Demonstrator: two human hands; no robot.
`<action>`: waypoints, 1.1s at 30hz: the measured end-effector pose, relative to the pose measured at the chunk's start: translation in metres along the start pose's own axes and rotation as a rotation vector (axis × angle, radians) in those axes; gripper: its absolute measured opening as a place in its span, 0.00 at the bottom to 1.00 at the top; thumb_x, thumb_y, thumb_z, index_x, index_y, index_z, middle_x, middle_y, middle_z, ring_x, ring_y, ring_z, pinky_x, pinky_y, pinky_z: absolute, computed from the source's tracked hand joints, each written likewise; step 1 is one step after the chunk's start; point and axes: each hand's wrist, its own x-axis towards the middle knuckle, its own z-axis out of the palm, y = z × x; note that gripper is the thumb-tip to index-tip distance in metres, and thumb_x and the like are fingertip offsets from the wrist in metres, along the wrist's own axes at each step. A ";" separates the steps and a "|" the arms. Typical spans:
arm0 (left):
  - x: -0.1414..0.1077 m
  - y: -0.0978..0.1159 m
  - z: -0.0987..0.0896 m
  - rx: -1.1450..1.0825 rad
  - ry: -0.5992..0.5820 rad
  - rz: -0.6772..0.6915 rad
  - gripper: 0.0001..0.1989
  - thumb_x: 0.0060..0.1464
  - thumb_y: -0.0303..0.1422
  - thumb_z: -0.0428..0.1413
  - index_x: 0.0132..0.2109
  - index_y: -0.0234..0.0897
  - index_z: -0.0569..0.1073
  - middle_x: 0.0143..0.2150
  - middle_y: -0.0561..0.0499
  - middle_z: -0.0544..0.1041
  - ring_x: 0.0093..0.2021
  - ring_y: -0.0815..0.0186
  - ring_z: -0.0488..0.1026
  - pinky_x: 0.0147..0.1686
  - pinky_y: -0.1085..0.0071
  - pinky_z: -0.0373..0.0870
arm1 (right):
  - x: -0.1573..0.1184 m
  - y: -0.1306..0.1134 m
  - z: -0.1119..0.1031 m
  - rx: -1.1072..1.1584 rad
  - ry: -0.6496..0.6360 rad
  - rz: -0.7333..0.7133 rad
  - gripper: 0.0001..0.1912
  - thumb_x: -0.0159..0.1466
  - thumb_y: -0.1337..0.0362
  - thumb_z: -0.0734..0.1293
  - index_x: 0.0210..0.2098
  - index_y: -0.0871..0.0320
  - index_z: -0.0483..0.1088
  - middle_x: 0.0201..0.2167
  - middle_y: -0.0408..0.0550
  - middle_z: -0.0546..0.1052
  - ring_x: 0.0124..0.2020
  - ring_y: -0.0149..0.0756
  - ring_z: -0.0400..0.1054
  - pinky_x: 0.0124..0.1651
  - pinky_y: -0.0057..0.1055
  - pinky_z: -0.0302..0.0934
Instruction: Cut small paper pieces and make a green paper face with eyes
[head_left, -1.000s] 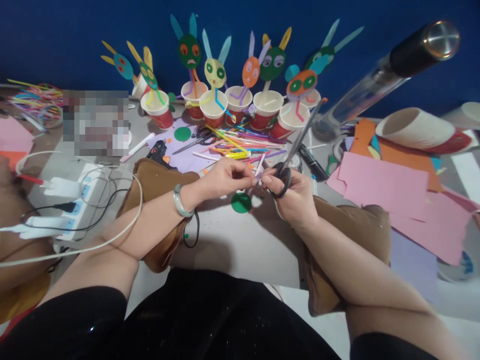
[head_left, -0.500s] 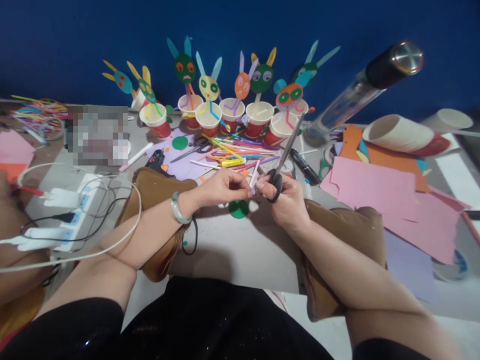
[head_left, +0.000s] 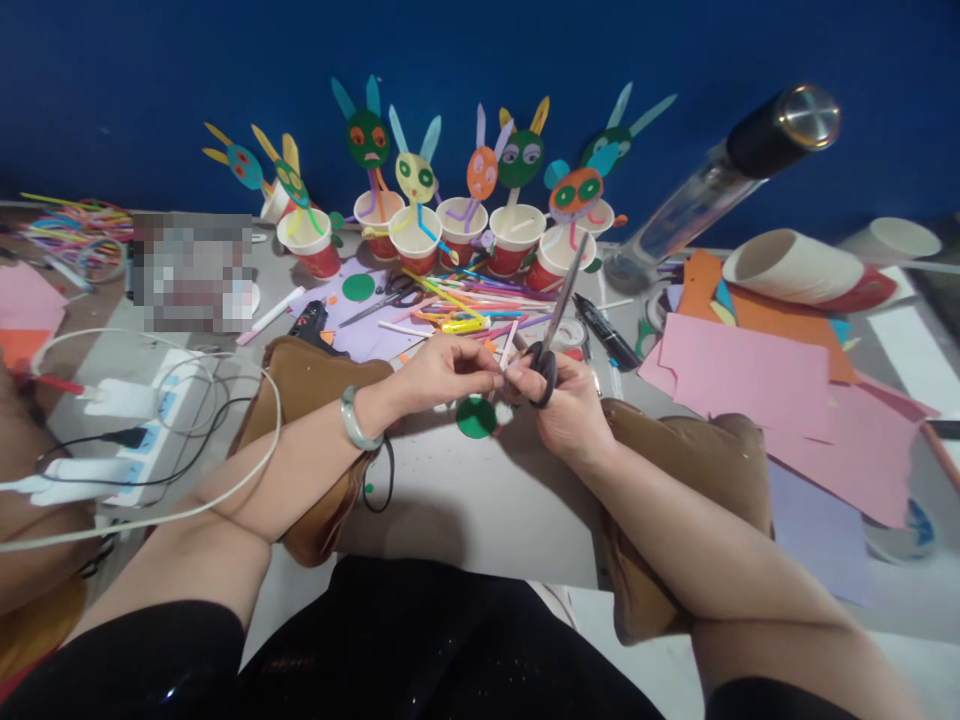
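Observation:
Black-handled scissors (head_left: pixel 559 310) are in my right hand (head_left: pixel 574 405), closed round the handles, with the blades pointing up and away. My left hand (head_left: pixel 450 375), a bracelet at its wrist, is pinched at the fingertips. Both hands' fingertips meet over the table's middle; whatever lies between them is too small and covered to name. Just beyond them a pale pink strip (head_left: pixel 509 342) stands out. Below the fingers lies a green paper disc (head_left: pixel 476 418), with small white pieces beside it.
Red-and-white paper cups (head_left: pixel 416 240) with rabbit-eared paper figures line the back wall. Colourful sticks (head_left: pixel 495 295), a glue gun (head_left: pixel 311 325) and a black pen (head_left: pixel 606 335) lie ahead. Pink paper (head_left: pixel 750 375) and a tall bottle (head_left: pixel 697 200) are right; a power strip (head_left: pixel 154 430) is left.
The scissors and my right hand have shifted slightly left and down. The fingertips of both hands have come closer together, covering the pale purple bit that showed between them.

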 end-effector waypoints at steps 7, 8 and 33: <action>-0.003 0.005 0.002 -0.050 0.012 0.023 0.10 0.50 0.35 0.67 0.31 0.32 0.78 0.28 0.51 0.77 0.30 0.71 0.72 0.32 0.74 0.67 | 0.000 0.000 -0.001 -0.075 -0.005 -0.039 0.21 0.51 0.49 0.82 0.27 0.56 0.74 0.24 0.40 0.74 0.25 0.31 0.66 0.31 0.30 0.63; -0.003 0.006 0.002 -0.074 0.024 0.032 0.10 0.50 0.35 0.67 0.30 0.33 0.78 0.28 0.52 0.76 0.29 0.71 0.71 0.32 0.74 0.67 | -0.001 -0.002 -0.001 -0.105 -0.015 -0.065 0.21 0.52 0.48 0.82 0.27 0.56 0.73 0.24 0.40 0.73 0.26 0.31 0.66 0.31 0.31 0.62; -0.001 0.011 0.000 -0.250 0.265 0.152 0.10 0.53 0.34 0.65 0.30 0.34 0.73 0.27 0.53 0.77 0.30 0.72 0.72 0.36 0.72 0.70 | -0.005 -0.002 -0.003 -0.465 -0.475 -0.006 0.36 0.55 0.26 0.68 0.29 0.56 0.66 0.26 0.43 0.68 0.28 0.34 0.61 0.30 0.32 0.58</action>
